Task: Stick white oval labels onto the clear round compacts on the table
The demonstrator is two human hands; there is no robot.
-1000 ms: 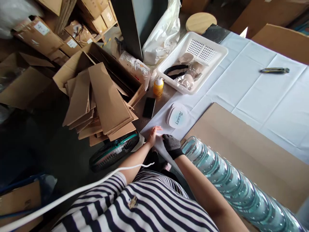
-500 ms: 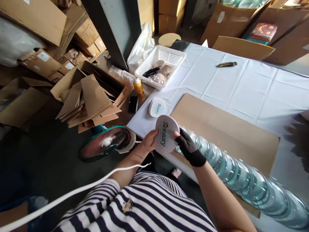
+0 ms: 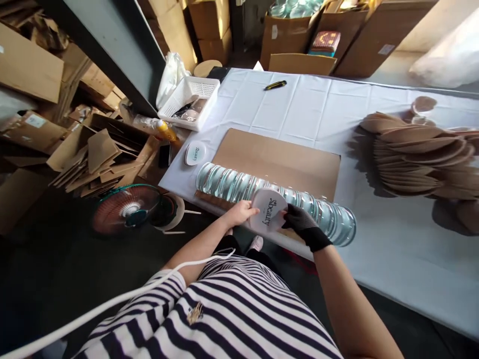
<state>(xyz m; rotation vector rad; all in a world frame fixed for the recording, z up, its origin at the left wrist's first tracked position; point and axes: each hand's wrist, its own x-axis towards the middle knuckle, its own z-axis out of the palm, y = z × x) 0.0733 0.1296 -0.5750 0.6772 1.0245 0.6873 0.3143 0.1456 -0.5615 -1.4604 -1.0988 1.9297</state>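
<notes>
Between my two hands is a round white card [image 3: 268, 209] printed "beauty", its face turned up toward me. My bare left hand [image 3: 242, 213] pinches its left edge. On the right edge, my right hand [image 3: 301, 224], in a dark fingerless glove, grips it with the fingers mostly behind. Just beyond the card lies a long row of clear, greenish round plastic containers [image 3: 232, 182] on its side, resting on a flat cardboard sheet [image 3: 284, 157]. A small pile of similar printed cards [image 3: 195, 153] sits at the table's left corner.
On the white-covered table [image 3: 374, 239] are a white basket [image 3: 209, 107] of small items, a yellow-black utility knife [image 3: 276, 85] and stacked beige pads [image 3: 415, 154] at right. A fan [image 3: 129, 209] and a box of cardboard scraps [image 3: 101, 154] stand at left.
My view has swung to the right, bringing the beige pads into sight. Both hands still hold the round card, now in front of the middle of the container row.
</notes>
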